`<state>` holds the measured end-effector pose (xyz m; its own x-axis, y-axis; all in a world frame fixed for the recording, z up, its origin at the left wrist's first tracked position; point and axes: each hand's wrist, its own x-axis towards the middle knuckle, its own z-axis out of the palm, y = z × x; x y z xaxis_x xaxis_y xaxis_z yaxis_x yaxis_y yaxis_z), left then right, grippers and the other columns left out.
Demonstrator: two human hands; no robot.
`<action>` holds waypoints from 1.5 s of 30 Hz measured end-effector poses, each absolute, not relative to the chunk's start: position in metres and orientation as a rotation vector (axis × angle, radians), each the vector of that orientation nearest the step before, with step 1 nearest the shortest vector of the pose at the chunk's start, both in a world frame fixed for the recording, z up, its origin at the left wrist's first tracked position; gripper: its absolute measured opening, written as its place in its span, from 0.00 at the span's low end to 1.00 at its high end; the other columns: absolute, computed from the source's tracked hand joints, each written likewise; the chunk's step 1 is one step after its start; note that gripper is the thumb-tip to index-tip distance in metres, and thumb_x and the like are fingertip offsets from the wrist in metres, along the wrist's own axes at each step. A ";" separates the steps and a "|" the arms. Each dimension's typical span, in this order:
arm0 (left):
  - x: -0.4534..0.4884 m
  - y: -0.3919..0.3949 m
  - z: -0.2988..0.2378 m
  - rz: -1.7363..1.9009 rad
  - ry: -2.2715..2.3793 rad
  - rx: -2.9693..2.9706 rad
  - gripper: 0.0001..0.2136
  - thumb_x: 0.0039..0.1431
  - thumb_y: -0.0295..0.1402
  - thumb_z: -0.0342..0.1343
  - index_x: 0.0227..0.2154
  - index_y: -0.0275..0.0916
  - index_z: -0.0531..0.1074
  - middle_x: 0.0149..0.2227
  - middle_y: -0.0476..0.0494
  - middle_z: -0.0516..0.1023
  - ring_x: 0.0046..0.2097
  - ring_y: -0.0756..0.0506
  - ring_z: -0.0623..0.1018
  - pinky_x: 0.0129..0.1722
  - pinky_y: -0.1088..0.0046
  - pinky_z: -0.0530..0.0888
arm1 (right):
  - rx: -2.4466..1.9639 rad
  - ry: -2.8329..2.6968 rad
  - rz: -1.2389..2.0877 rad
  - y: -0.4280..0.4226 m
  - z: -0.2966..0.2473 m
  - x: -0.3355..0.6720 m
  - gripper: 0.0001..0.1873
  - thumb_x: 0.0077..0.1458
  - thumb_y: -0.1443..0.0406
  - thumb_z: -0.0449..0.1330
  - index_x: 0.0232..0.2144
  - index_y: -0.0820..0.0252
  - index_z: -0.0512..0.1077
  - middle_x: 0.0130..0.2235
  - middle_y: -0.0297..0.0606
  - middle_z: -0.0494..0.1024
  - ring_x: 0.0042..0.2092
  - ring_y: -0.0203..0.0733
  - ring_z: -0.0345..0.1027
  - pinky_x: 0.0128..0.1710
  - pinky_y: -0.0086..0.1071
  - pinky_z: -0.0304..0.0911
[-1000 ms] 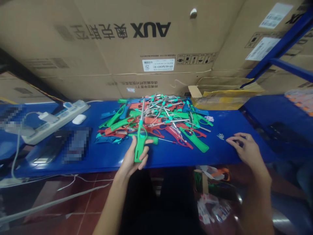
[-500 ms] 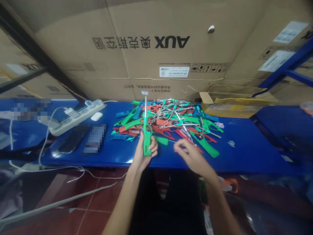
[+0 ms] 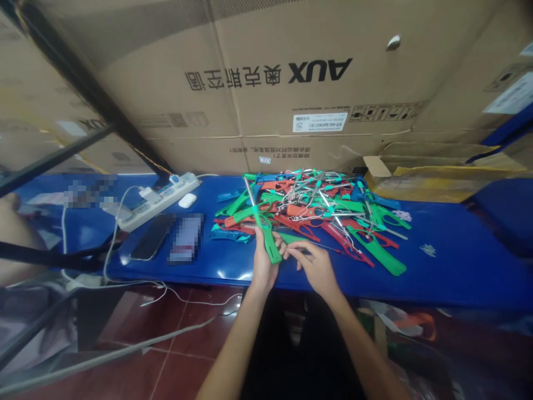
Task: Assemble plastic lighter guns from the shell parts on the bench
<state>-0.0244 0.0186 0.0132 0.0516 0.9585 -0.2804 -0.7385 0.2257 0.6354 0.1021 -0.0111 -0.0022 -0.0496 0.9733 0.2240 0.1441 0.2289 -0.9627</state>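
A green long-necked lighter [image 3: 272, 248] with a metal tube is gripped in my left hand [image 3: 265, 268], its tube pointing up and tilted left. My right hand [image 3: 315, 268] is beside the left fingertips, thumb and forefinger pinched together. What they pinch, if anything, is too small to tell; a thin line shows just to the right of these fingers. Beyond both hands lies a heap of red, green and blue lighters [image 3: 300, 211] with metal tubes and loose wires. A small white tag [image 3: 265, 160] shows above the tube's tip.
At left on the blue table [image 3: 233, 266] are a white power strip [image 3: 160, 201], a white earbud case [image 3: 187, 200] and two phones [image 3: 150, 238]. An open carton [image 3: 428, 180] and small white pieces [image 3: 428, 250] are at right. Another person's bare limb [image 3: 19, 239] shows at far left.
My right hand has come in close to my left fingertips. The lighter in my left hand has tipped left. The whole view has shifted, so things appear farther right.
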 end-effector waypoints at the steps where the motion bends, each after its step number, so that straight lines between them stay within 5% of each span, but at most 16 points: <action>1: -0.024 0.019 0.013 1.337 0.755 0.367 0.30 0.61 0.63 0.52 0.27 0.36 0.71 0.21 0.54 0.60 0.21 0.52 0.63 0.19 0.77 0.64 | -1.127 -1.452 0.967 -0.011 -0.001 0.102 0.08 0.65 0.60 0.61 0.38 0.56 0.79 0.35 0.37 0.82 0.28 0.37 0.73 0.28 0.30 0.70; 5: -0.020 0.018 0.011 1.376 0.793 0.393 0.30 0.59 0.63 0.55 0.27 0.36 0.71 0.21 0.53 0.61 0.23 0.53 0.64 0.22 0.79 0.64 | -1.104 -1.497 0.881 -0.016 0.004 0.100 0.05 0.62 0.64 0.64 0.35 0.53 0.81 0.38 0.37 0.83 0.41 0.43 0.77 0.45 0.35 0.72; 12: -0.015 0.020 0.010 1.389 0.852 0.459 0.32 0.56 0.66 0.54 0.25 0.36 0.70 0.22 0.52 0.63 0.25 0.52 0.65 0.25 0.78 0.65 | -1.082 -1.509 0.891 -0.022 0.005 0.100 0.05 0.61 0.65 0.65 0.34 0.53 0.82 0.43 0.38 0.80 0.38 0.38 0.75 0.32 0.29 0.68; 20: -0.017 0.019 0.004 1.394 0.915 0.467 0.32 0.58 0.65 0.53 0.28 0.34 0.73 0.23 0.51 0.65 0.26 0.52 0.67 0.26 0.79 0.66 | -1.084 -1.552 0.853 -0.021 0.004 0.095 0.06 0.62 0.66 0.65 0.36 0.53 0.83 0.44 0.38 0.80 0.38 0.39 0.75 0.37 0.31 0.71; 30: -0.019 0.019 0.010 1.422 0.758 0.241 0.29 0.57 0.62 0.58 0.29 0.36 0.71 0.22 0.53 0.66 0.24 0.52 0.69 0.26 0.79 0.70 | -1.117 -1.792 0.300 -0.039 -0.012 0.079 0.18 0.67 0.69 0.59 0.56 0.53 0.78 0.53 0.41 0.83 0.51 0.44 0.79 0.55 0.35 0.74; 39: -0.025 0.015 0.012 1.434 0.833 0.292 0.30 0.58 0.65 0.54 0.32 0.36 0.72 0.28 0.45 0.80 0.27 0.49 0.78 0.25 0.77 0.72 | -1.135 -1.899 0.257 -0.038 0.001 0.082 0.21 0.67 0.66 0.59 0.61 0.51 0.73 0.64 0.43 0.72 0.60 0.50 0.73 0.55 0.38 0.75; 45: -0.024 0.016 0.013 1.321 0.775 0.456 0.30 0.62 0.64 0.50 0.35 0.35 0.72 0.26 0.44 0.80 0.16 0.51 0.70 0.16 0.76 0.68 | -1.360 -1.840 0.116 -0.060 0.011 0.092 0.26 0.68 0.67 0.57 0.67 0.52 0.66 0.61 0.42 0.76 0.57 0.48 0.76 0.55 0.35 0.73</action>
